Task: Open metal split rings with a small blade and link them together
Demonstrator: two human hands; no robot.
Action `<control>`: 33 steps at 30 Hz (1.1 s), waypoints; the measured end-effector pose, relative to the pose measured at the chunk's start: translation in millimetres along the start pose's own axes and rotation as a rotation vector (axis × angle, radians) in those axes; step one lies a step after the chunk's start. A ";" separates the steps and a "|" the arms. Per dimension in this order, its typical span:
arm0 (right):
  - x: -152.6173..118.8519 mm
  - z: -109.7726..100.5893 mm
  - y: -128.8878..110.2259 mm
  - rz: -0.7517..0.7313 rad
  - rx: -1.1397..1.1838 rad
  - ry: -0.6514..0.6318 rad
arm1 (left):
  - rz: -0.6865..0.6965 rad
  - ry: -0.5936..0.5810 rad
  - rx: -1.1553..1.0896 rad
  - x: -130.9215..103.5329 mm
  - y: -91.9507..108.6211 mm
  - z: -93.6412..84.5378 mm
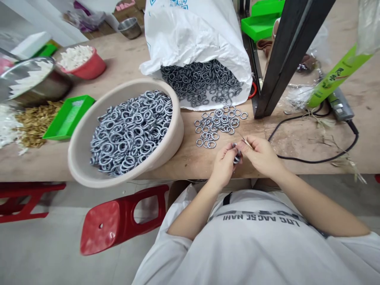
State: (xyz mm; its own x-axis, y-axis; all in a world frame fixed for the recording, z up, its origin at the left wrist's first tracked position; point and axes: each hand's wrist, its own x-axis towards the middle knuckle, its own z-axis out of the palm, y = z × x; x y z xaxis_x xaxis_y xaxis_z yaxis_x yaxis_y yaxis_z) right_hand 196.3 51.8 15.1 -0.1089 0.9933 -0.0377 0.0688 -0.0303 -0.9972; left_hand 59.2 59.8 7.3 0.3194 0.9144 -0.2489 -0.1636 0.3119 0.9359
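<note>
Both my hands meet just above the table's front edge. My left hand (224, 164) is closed around a few grey rings (236, 157), partly hidden by the fingers. My right hand (261, 154) pinches a thin pointed tool (247, 142), its tip slanting up and left; its exact kind cannot be made out. Right behind my hands lies a loose spread of grey rings (218, 124) on the wooden table (190, 158). A white sack (192, 35) lies open behind them, with many dark grey rings (202, 81) at its mouth.
A beige basin (178, 134) full of grey rings stands left, overhanging the table edge. A black metal post (285, 59) rises at right, near a black cable (308, 161). Farther left are a green tray (69, 116) and a red bowl (92, 67). A red stool (102, 229) stands below.
</note>
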 end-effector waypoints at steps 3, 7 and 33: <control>1.9 -5.1 0.8 -0.043 -0.085 -0.014 | -0.031 -0.013 0.006 -2.6 4.0 0.1; 1.0 -14.7 -3.4 -0.201 -0.358 0.097 | -0.109 -0.104 -0.085 -8.4 14.7 -1.2; 20.6 -19.8 -11.2 -0.154 -1.019 0.102 | -0.181 -0.171 -0.071 -37.8 14.6 -20.2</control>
State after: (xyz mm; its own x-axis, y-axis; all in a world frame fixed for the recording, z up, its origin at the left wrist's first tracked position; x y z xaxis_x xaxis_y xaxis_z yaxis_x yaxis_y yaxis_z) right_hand 212.9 74.8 26.8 -0.1061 0.9846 0.1386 0.8731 0.1590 -0.4610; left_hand 25.8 35.1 25.4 0.5020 0.7867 -0.3594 -0.1529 0.4897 0.8584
